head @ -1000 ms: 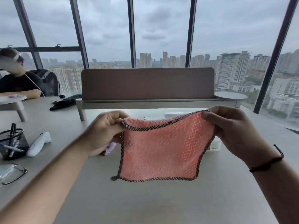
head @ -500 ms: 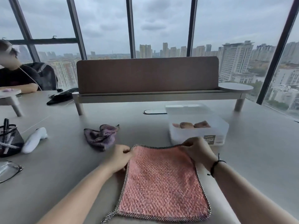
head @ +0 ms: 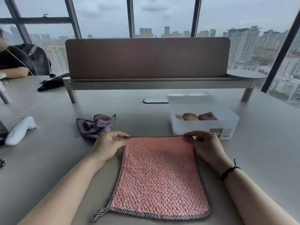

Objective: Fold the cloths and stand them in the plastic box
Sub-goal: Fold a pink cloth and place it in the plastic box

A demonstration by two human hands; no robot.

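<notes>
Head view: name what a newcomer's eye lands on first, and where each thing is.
The pink cloth lies flat on the table's near edge, its far corners pinched by the left hand and the right hand. Behind the right hand stands the plastic box, folded cloths inside; a crumpled purple cloth lies beyond the left hand.

I see the flat cloth (head: 160, 176) spread on the table (head: 48, 159) directly before me. My left hand (head: 108, 146) and right hand (head: 206, 146) grip its two far corners. The crumpled cloth (head: 94, 125) lies behind-left; the plastic box (head: 203, 114), holding folded cloths (head: 196, 116), stands behind-right.
</notes>
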